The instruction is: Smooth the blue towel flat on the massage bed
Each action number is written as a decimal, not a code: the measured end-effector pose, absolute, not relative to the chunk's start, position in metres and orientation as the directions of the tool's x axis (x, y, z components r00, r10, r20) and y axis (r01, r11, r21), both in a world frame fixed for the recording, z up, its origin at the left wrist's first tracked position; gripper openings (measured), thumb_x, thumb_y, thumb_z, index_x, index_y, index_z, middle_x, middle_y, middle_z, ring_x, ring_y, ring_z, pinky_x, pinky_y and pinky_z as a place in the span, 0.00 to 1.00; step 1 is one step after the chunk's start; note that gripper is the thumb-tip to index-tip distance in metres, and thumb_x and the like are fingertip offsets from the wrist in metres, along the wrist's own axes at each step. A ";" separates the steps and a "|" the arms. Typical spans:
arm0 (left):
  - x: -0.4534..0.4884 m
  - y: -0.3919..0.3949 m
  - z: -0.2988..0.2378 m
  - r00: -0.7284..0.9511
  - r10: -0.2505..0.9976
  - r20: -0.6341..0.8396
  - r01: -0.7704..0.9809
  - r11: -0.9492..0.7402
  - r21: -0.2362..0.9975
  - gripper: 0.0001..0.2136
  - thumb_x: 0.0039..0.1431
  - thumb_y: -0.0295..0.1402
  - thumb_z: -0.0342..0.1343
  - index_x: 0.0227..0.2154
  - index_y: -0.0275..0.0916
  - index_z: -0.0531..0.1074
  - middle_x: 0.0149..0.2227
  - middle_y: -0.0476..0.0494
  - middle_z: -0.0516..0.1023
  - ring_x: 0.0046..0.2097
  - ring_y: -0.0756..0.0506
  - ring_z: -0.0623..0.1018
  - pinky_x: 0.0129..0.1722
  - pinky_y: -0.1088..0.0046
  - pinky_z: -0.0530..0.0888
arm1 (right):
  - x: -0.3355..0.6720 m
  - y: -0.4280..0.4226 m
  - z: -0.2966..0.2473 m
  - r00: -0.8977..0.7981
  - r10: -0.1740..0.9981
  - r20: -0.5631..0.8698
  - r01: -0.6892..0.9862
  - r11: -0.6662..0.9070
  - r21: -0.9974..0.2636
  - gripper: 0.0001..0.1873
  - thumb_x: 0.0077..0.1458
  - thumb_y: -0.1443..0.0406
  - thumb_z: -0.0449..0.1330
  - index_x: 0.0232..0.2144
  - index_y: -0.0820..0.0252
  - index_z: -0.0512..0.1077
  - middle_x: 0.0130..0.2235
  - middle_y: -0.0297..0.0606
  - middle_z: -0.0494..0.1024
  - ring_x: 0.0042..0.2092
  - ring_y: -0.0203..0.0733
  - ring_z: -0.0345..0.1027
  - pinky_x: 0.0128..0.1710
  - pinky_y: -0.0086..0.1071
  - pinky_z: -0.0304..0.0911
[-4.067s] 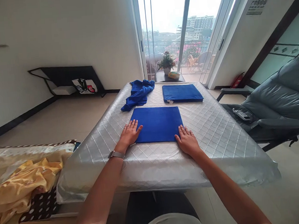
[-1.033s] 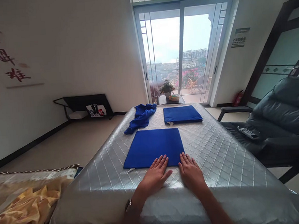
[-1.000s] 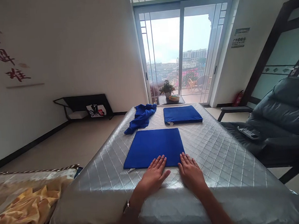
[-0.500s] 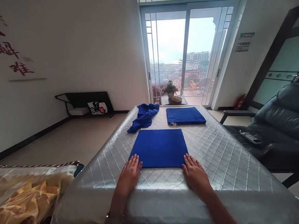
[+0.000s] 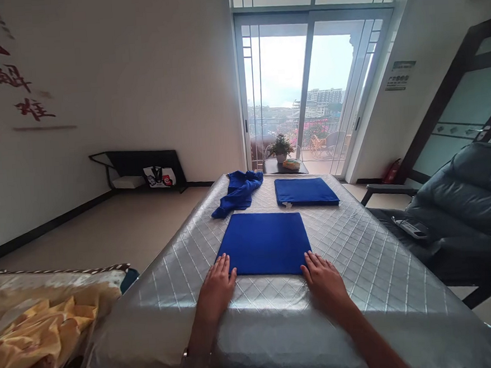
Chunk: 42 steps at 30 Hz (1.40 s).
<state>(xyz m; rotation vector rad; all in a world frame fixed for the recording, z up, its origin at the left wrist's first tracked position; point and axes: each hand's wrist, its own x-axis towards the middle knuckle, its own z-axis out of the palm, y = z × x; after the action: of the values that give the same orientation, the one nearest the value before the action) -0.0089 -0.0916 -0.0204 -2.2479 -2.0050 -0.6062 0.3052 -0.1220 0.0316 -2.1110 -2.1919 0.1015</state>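
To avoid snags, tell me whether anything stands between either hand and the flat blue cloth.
Nothing visible does. The left hand touches the flat cloth at its near left corner, the right hand at its near right. The crumpled cloth and the folded pile lie beyond its far edge, away from both hands.

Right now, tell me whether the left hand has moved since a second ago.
Yes, to the left: judged against the far blue stack, the left hand has shifted to the nearer blue cloth's near left corner.
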 end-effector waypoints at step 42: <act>0.174 -0.017 -0.004 0.534 0.826 0.177 0.793 -0.563 0.234 0.32 0.71 0.52 0.28 0.70 0.39 0.51 0.71 0.41 0.53 0.72 0.42 0.51 0.70 0.57 0.51 | 0.324 -0.039 0.021 -0.094 0.993 -0.073 0.988 0.085 -0.128 0.31 0.69 0.60 0.37 0.71 0.59 0.46 0.73 0.37 0.43 0.72 0.45 0.36 0.69 0.46 0.37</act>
<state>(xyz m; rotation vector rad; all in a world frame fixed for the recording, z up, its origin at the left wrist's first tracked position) 0.1740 -0.0171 -0.0039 -2.8594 -1.5165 -0.4408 0.3243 -0.0387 0.0207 -2.0917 -2.2893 0.2246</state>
